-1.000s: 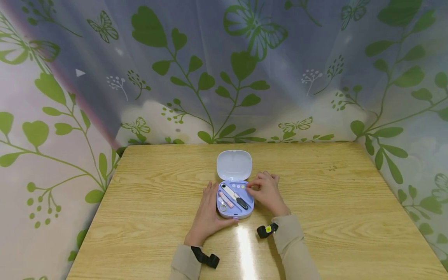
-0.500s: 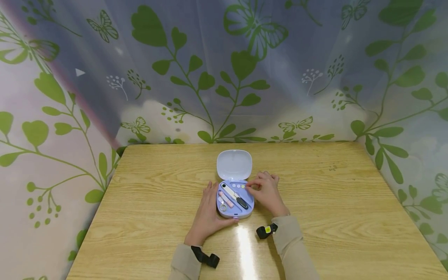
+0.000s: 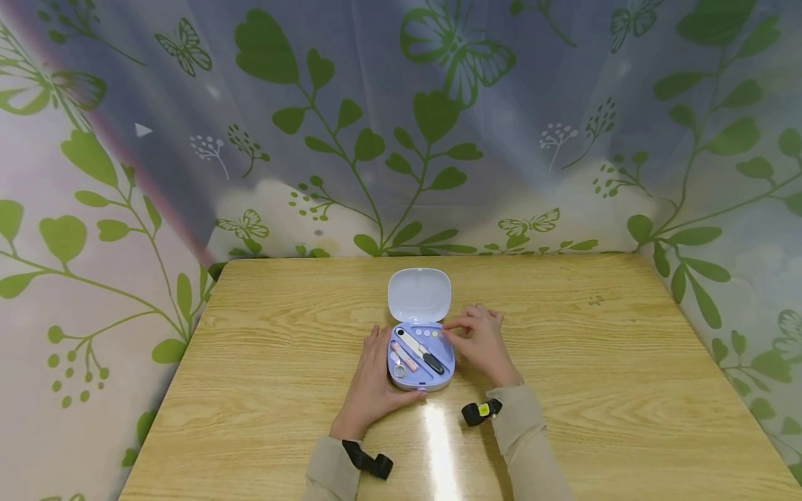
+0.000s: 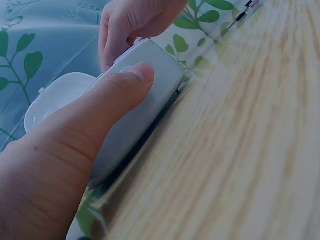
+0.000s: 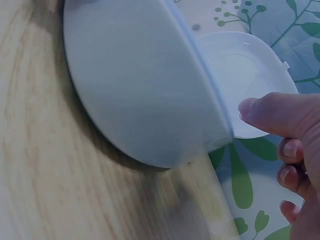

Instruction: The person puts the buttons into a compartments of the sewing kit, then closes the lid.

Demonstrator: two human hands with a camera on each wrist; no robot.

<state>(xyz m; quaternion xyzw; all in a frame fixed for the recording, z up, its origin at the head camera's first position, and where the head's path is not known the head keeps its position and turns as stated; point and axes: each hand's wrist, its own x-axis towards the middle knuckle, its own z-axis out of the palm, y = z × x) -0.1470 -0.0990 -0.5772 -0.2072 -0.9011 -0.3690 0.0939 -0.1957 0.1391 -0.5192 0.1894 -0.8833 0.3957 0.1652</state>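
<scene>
An open lilac sewing box stands on the table, its white lid tipped back. My left hand holds the box from the left, thumb on its front wall. Inside lie white-and-black thread snips, a pink-and-white strip and a small metal ring. White and yellow buttons sit in a row in the back compartment. My right hand is at the back right corner beside them, thumb and index fingertips slightly apart; whether a small piece lies under them is hard to see.
The wooden table extends around the box on all sides. Behind it hangs a leaf-patterned curtain. Black straps with wrist cameras sit on both wrists, close above the tabletop.
My right hand has shifted slightly to the right, and its index finger looks straighter, a little away from the thumb. The left hand and the box stay where they were.
</scene>
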